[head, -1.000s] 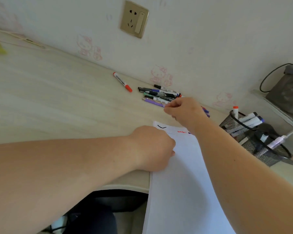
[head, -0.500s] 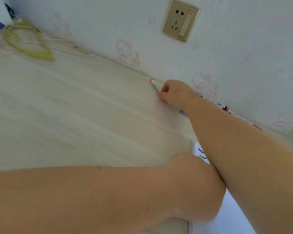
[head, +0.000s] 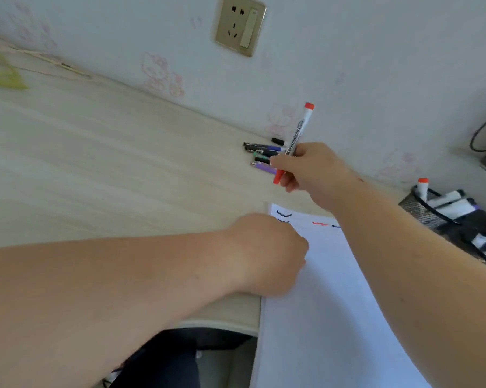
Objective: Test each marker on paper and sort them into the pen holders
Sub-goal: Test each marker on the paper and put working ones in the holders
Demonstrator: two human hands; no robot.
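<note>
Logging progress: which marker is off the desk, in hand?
The red-capped white whiteboard marker, gripped by the right hand; the others lie on the desk.

A single wide-angle head-worn view looked forward and down across the tabletop (head: 102,163) toward the wall (head: 376,51), tilted so the wall's base ran diagonally. It sat close above both forearms, with the hands at mid-frame and the tabletop's near edge below.

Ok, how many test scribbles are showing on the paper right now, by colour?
Black scribbles: 2 (the lower one partly covered)
Red scribble: 1
Blue scribble: 1 (partly covered)
Total: 4 in view
</note>
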